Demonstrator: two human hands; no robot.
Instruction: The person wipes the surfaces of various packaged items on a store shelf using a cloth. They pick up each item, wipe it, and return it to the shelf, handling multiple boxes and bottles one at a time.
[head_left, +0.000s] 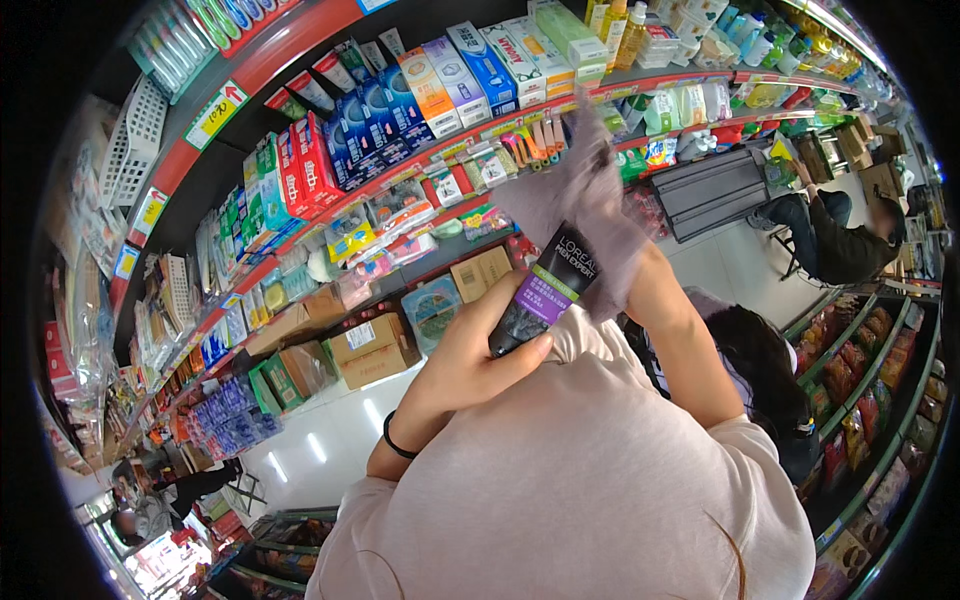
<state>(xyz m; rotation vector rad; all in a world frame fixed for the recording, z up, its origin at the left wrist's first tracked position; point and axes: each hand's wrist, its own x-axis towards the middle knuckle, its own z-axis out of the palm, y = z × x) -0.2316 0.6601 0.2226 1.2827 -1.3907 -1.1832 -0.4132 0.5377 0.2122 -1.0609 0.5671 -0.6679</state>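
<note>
My left hand (476, 349), with a black band at its wrist, is closed around a black L'Oréal Men Expert tube (541, 296) with a purple and green label. The tube is tilted, its cap end low in my palm. A greyish-purple cloth (626, 251) wraps my right hand (646, 281) and hides its fingers. The cloth's lower edge lies against the tube's right side, and its upper part is blurred, rising in front of the shelf edge.
Ahead, shelves hold toothpaste boxes (379, 124), bottles (630, 34) and small packs. Cardboard boxes (371, 349) stand low on the left. At right are a dark slatted bench (709, 195), a seated person (855, 232), a nearer dark-haired person (761, 360) and snack racks (855, 375). Another person (150, 517) is at lower left.
</note>
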